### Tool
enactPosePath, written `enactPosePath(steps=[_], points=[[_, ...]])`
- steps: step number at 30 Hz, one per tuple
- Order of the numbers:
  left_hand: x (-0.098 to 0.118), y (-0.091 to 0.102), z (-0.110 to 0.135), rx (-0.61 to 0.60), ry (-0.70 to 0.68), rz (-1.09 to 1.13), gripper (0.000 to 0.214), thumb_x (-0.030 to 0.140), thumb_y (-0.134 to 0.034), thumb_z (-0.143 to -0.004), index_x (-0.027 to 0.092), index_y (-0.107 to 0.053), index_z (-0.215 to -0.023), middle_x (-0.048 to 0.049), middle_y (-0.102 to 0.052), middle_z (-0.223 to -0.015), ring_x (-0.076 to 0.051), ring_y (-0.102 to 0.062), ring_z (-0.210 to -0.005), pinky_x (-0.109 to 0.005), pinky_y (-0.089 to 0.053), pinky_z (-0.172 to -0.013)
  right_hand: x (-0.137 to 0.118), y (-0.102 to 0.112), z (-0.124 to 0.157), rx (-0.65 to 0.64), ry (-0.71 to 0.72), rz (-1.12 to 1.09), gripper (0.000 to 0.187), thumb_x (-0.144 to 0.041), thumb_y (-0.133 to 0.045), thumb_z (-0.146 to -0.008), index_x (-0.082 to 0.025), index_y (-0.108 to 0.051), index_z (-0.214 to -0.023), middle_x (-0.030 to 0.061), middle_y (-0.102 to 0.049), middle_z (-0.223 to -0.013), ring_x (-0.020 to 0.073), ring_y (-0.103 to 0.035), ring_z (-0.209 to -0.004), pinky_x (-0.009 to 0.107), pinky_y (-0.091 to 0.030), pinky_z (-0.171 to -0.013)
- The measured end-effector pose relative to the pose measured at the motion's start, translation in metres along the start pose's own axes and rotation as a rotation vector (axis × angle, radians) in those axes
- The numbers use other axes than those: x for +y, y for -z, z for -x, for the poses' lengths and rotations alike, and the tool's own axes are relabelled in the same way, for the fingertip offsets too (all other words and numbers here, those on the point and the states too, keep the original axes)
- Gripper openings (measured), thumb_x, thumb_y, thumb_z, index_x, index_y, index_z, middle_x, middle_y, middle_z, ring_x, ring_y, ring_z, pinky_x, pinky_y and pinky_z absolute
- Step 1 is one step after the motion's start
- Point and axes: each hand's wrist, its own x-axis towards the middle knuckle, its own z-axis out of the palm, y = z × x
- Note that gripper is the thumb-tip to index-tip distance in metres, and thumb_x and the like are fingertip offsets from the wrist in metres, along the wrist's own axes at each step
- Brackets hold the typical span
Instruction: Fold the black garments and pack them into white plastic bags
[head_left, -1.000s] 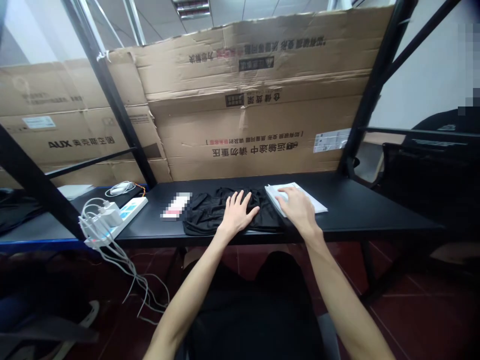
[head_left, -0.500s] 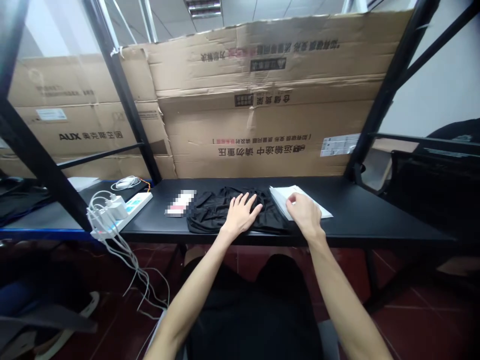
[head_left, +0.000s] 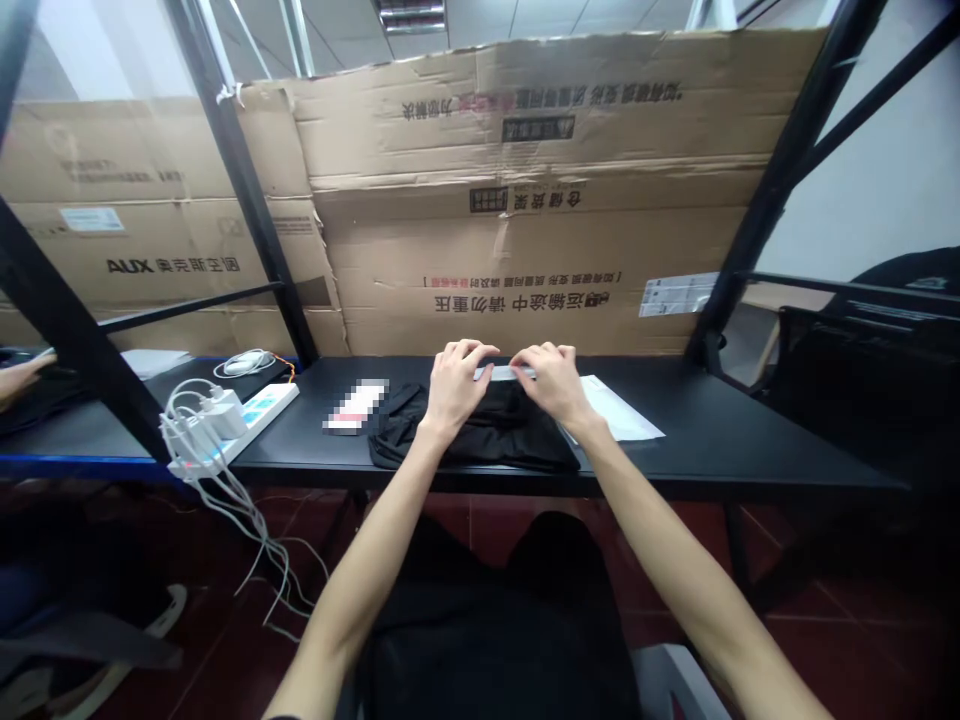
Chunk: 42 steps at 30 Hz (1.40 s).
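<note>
A thin white piece (head_left: 501, 373), seen nearly edge-on, spans the gap between my two hands at the far edge of a black cloth (head_left: 495, 440). My left hand (head_left: 455, 385) pinches it from the left, its fingers bent over the top. On the other side my right hand (head_left: 553, 382) holds it closed between thumb and fingers. Both hands hide most of the piece, so its full shape cannot be made out. The cloth lies folded and slightly rumpled near the table's front edge. White flat sheets (head_left: 622, 412) lie to the right of my right forearm.
Left of the cloth is a pixelated flat item (head_left: 356, 407). A white power strip (head_left: 240, 425) with chargers and hanging cables lies by the black frame post (head_left: 251, 190). Cardboard (head_left: 525, 240) walls the back. Another person's hand (head_left: 21, 378) shows at far left.
My left hand has gone from lying flat on the cloth to gripping the white piece farther back. My right hand has moved left from the white sheets to the same piece.
</note>
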Motion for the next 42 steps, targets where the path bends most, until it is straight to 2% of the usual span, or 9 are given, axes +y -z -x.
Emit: enactPosePath(steps=[4,9,13,16,23,27,33,37,42], points=[[-0.017,0.002,-0.004,-0.236,-0.055,-0.142,0.019,0.025,-0.067,-0.105,0.027,-0.083,-0.116,-0.0062,-0.081,-0.12,-0.027,-0.071,-0.117,-0.041,-0.049,-0.108,-0.015,-0.025,0.002,-0.033,0.062,-0.115,0.019,-0.026,-0.058,-0.108,-0.023,-0.077,-0.104,0.0094,-0.083,-0.111,0.0286,-0.067,-0.105,0.044,-0.038,-0.097],[-0.029,-0.009,0.004,-0.349,-0.068,-0.187,0.025,0.017,-0.062,-0.104,0.024,-0.083,-0.116,-0.0075,-0.08,-0.119,-0.026,-0.074,-0.112,-0.038,-0.05,-0.103,-0.018,-0.035,0.011,-0.031,0.115,-0.19,0.018,-0.025,-0.059,-0.109,-0.023,-0.077,-0.105,0.0088,-0.083,-0.113,0.0282,-0.069,-0.108,0.043,-0.039,-0.1],[-0.028,-0.015,0.003,-0.337,-0.034,-0.174,0.028,0.018,-0.059,-0.107,0.023,-0.083,-0.118,-0.008,-0.079,-0.124,-0.025,-0.075,-0.109,-0.037,-0.051,-0.101,-0.029,-0.022,0.029,0.055,0.055,-0.209,0.018,-0.029,-0.059,-0.109,-0.024,-0.076,-0.112,0.0101,-0.079,-0.118,0.0292,-0.068,-0.114,0.044,-0.042,-0.101],[-0.027,-0.019,-0.003,-0.327,-0.018,-0.172,0.029,0.018,-0.058,-0.107,0.023,-0.084,-0.119,-0.0081,-0.079,-0.125,-0.025,-0.074,-0.11,-0.037,-0.052,-0.103,-0.045,-0.01,0.051,0.06,-0.022,-0.201,0.026,-0.033,-0.054,-0.111,-0.024,-0.078,-0.106,0.0104,-0.077,-0.111,0.0282,-0.067,-0.107,0.042,-0.046,-0.096],[-0.028,-0.031,-0.008,-0.419,-0.026,-0.164,0.028,0.021,-0.061,-0.106,0.025,-0.085,-0.12,-0.0083,-0.079,-0.127,-0.025,-0.074,-0.116,-0.036,-0.052,-0.109,-0.068,-0.002,0.077,-0.335,-0.128,0.015,0.034,-0.017,-0.05,-0.108,-0.019,-0.084,-0.114,0.0121,-0.078,-0.113,0.0268,-0.069,-0.104,0.038,-0.047,-0.091],[-0.032,-0.028,-0.008,-0.439,0.012,-0.124,0.027,0.024,-0.065,-0.105,0.027,-0.086,-0.121,-0.0073,-0.08,-0.127,-0.025,-0.075,-0.117,-0.033,-0.054,-0.106,-0.071,-0.002,0.076,-0.391,-0.172,0.081,0.041,-0.014,-0.045,-0.109,-0.017,-0.08,-0.132,0.0149,-0.078,-0.119,0.0279,-0.07,-0.11,0.037,-0.048,-0.093],[-0.035,-0.02,-0.01,-0.522,0.078,-0.051,0.027,0.027,-0.067,-0.105,0.031,-0.086,-0.124,-0.0045,-0.08,-0.133,-0.024,-0.075,-0.119,-0.029,-0.057,-0.102,-0.072,-0.005,0.073,-0.435,-0.19,0.094,0.046,-0.016,-0.04,-0.111,-0.016,-0.076,-0.141,0.0159,-0.079,-0.123,0.0297,-0.071,-0.113,0.038,-0.049,-0.096],[-0.042,-0.02,-0.011,-0.522,0.125,-0.004,0.028,0.033,-0.066,-0.106,0.032,-0.085,-0.126,-0.0049,-0.08,-0.134,-0.023,-0.076,-0.119,-0.028,-0.057,-0.103,-0.064,-0.014,0.07,-0.394,-0.245,-0.027,0.046,-0.022,-0.04,-0.113,-0.016,-0.07,-0.148,0.0168,-0.078,-0.129,0.03,-0.072,-0.12,0.04,-0.049,-0.106],[-0.055,-0.022,-0.009,-0.446,0.247,0.091,0.031,0.043,-0.067,-0.105,0.03,-0.086,-0.126,-0.0065,-0.084,-0.124,-0.024,-0.078,-0.113,-0.029,-0.059,-0.1,-0.052,-0.042,0.056,-0.232,-0.436,-0.468,0.042,-0.037,-0.054,-0.11,-0.02,-0.068,-0.146,0.0167,-0.072,-0.138,0.0271,-0.074,-0.113,0.045,-0.052,-0.112]])
